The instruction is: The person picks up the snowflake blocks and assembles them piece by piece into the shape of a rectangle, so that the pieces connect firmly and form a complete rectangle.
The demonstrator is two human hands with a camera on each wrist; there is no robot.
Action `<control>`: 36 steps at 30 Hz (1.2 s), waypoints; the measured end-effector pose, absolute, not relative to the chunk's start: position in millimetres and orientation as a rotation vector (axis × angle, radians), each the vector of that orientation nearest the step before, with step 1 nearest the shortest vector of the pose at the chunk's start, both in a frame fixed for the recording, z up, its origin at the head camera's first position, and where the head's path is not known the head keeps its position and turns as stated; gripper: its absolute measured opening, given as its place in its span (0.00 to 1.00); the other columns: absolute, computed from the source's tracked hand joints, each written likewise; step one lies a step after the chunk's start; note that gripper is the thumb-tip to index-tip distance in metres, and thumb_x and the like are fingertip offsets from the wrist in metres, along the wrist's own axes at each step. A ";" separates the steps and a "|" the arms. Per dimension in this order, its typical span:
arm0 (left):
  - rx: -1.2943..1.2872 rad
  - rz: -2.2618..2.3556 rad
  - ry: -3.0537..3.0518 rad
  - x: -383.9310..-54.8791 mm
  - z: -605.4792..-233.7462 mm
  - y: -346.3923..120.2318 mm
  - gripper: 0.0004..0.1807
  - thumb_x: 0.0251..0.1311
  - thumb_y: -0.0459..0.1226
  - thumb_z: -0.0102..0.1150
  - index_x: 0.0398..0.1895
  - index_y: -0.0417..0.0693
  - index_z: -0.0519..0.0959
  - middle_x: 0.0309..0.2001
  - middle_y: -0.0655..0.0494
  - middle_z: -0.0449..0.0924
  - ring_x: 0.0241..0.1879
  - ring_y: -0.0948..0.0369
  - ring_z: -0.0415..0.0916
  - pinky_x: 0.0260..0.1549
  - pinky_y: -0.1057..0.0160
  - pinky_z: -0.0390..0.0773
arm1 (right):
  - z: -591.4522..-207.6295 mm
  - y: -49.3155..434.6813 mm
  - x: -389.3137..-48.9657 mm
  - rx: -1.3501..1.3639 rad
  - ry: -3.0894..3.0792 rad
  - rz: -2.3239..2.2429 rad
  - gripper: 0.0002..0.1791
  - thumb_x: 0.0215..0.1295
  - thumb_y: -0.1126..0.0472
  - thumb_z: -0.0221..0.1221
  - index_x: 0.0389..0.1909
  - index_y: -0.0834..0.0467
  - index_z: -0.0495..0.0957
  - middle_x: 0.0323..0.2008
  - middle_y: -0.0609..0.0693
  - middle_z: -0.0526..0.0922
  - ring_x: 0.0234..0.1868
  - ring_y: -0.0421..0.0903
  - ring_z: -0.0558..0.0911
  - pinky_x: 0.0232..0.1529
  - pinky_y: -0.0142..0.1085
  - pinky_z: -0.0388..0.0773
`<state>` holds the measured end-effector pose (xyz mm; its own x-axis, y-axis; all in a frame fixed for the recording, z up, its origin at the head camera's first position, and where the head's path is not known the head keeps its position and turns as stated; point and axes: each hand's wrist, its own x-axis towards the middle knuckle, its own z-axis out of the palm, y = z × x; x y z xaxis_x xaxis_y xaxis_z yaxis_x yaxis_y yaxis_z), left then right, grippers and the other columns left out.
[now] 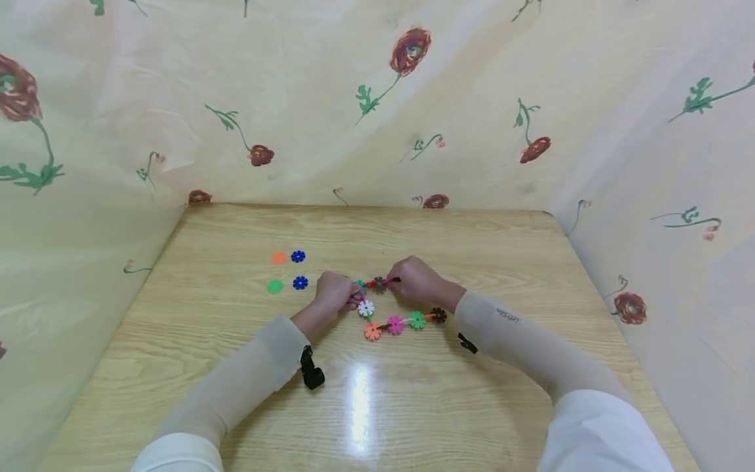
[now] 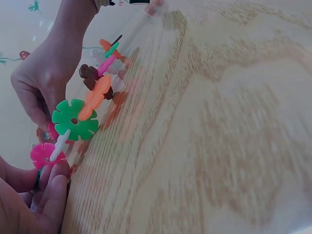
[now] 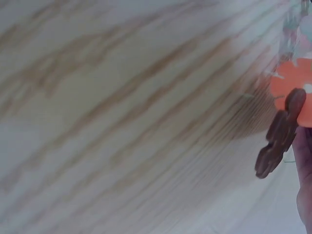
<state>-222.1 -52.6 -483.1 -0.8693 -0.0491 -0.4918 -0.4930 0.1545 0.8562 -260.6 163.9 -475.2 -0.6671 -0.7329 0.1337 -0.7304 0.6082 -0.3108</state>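
A chain of notched flower-shaped plastic discs lies in a bent line between and below both hands. At its upper left my left hand [image 1: 333, 291] pinches the chain beside a teal disc [image 1: 359, 287]. My right hand [image 1: 417, 282] grips the chain's upper end, to the right of a brown disc [image 1: 379, 284]; its fingertips partly hide the piece there. From the left hand the chain drops through a white disc [image 1: 366, 308] to an orange disc [image 1: 372, 331]. It then runs right through pink [image 1: 394, 324] and green [image 1: 417, 320] discs to a dark brown disc [image 1: 438, 314].
Left of the hands lie loose discs: one orange [image 1: 278, 258], one light green [image 1: 274, 286], and an upper blue disc [image 1: 297, 256] above a lower blue disc [image 1: 300, 282]. Flower-printed cloth [image 1: 330, 98] surrounds the wooden table [image 1: 472, 419] at the back and sides.
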 end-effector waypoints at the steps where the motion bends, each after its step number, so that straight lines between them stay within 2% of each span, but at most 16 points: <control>1: -0.516 1.771 2.087 -222.3 -483.4 -52.8 0.05 0.63 0.26 0.57 0.35 0.33 0.83 0.27 0.45 0.84 0.17 0.62 0.78 0.19 0.68 0.81 | -475.7 163.9 -261.5 -1.279 2.818 -0.534 0.05 0.62 0.70 0.67 0.35 0.61 0.89 0.35 0.52 0.89 0.37 0.47 0.88 0.42 0.38 0.85; 13: -0.495 1.789 2.035 -223.4 -483.6 -58.7 0.04 0.63 0.28 0.60 0.35 0.35 0.84 0.27 0.47 0.85 0.20 0.61 0.81 0.22 0.67 0.83 | -468.3 165.1 -268.6 -1.344 2.747 -0.511 0.06 0.63 0.70 0.66 0.39 0.62 0.88 0.37 0.54 0.89 0.39 0.48 0.88 0.44 0.39 0.85; 18: -0.442 1.834 1.986 -223.3 -485.5 -61.8 0.06 0.64 0.29 0.60 0.36 0.33 0.84 0.27 0.47 0.85 0.20 0.61 0.81 0.22 0.66 0.83 | -440.6 162.4 -282.6 -1.080 2.567 -0.298 0.18 0.60 0.73 0.60 0.52 0.64 0.83 0.49 0.57 0.86 0.51 0.54 0.84 0.53 0.46 0.81; 21: -0.418 1.843 1.972 -223.4 -487.0 -62.1 0.06 0.64 0.29 0.60 0.35 0.34 0.85 0.26 0.47 0.85 0.20 0.62 0.81 0.22 0.67 0.83 | -424.8 153.8 -295.3 -0.952 2.495 -0.215 0.27 0.57 0.76 0.53 0.59 0.63 0.80 0.53 0.59 0.83 0.54 0.55 0.82 0.54 0.47 0.80; 25: -0.412 1.854 1.956 -224.4 -489.5 -64.6 0.07 0.64 0.30 0.60 0.34 0.34 0.85 0.25 0.48 0.85 0.19 0.62 0.81 0.20 0.68 0.82 | -408.3 118.0 -311.4 -0.964 2.488 -0.189 0.28 0.60 0.76 0.49 0.62 0.63 0.78 0.57 0.60 0.82 0.57 0.55 0.80 0.57 0.46 0.79; 31: -0.378 1.921 1.915 -225.0 -492.6 -64.7 0.06 0.64 0.29 0.60 0.33 0.33 0.84 0.23 0.50 0.84 0.18 0.62 0.80 0.20 0.67 0.82 | -402.8 36.3 -316.9 -1.160 2.432 -0.218 0.18 0.72 0.69 0.53 0.59 0.62 0.81 0.58 0.55 0.82 0.58 0.52 0.80 0.59 0.42 0.77; 33: -0.354 1.956 1.903 -224.2 -493.3 -66.1 0.06 0.64 0.29 0.60 0.32 0.33 0.84 0.22 0.50 0.83 0.17 0.62 0.80 0.21 0.66 0.83 | -408.3 9.9 -315.7 -1.207 2.394 -0.235 0.16 0.73 0.66 0.55 0.58 0.61 0.81 0.57 0.54 0.83 0.56 0.49 0.81 0.57 0.39 0.78; 36: -0.312 2.020 1.874 -222.7 -495.3 -67.9 0.05 0.63 0.27 0.59 0.32 0.32 0.83 0.21 0.50 0.83 0.18 0.61 0.81 0.22 0.63 0.84 | -420.4 -20.4 -313.9 -1.248 2.364 -0.195 0.15 0.72 0.64 0.58 0.56 0.59 0.83 0.56 0.51 0.83 0.48 0.46 0.81 0.50 0.36 0.78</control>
